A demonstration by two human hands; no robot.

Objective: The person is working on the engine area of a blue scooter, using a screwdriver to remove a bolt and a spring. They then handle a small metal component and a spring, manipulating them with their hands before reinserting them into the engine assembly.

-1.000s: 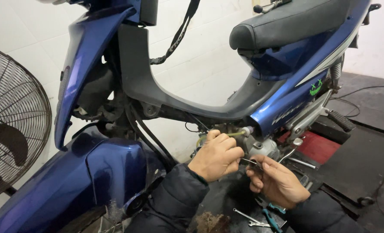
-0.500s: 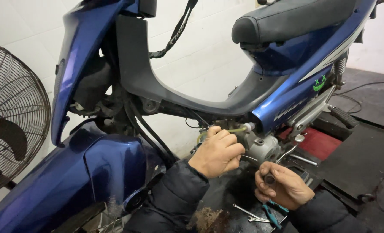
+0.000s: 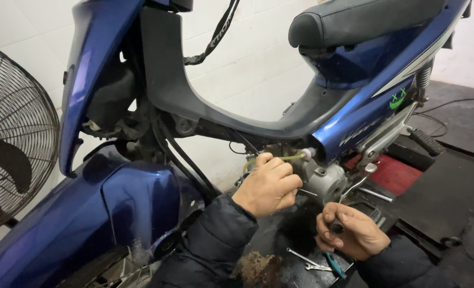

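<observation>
The left hand [image 3: 268,184] pinched a thin rod at the engine [image 3: 325,181] — the right hand [image 3: 350,230], lower and nearer, gripped a dark tool handle [image 3: 336,226].

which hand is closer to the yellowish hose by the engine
Left. The left hand has its fingers right at the yellowish hose; the right hand is lower, gripping a dark tool handle.

Left hand [image 3: 268,185] up high, fingers curled in tight, knuckles toward us, dark padded sleeve running back down to the lower edge. Right hand [image 3: 349,230] sits lower and nearer, balled into a fist, thumb on top, wrist bent, sleeve angling off to the right
</observation>
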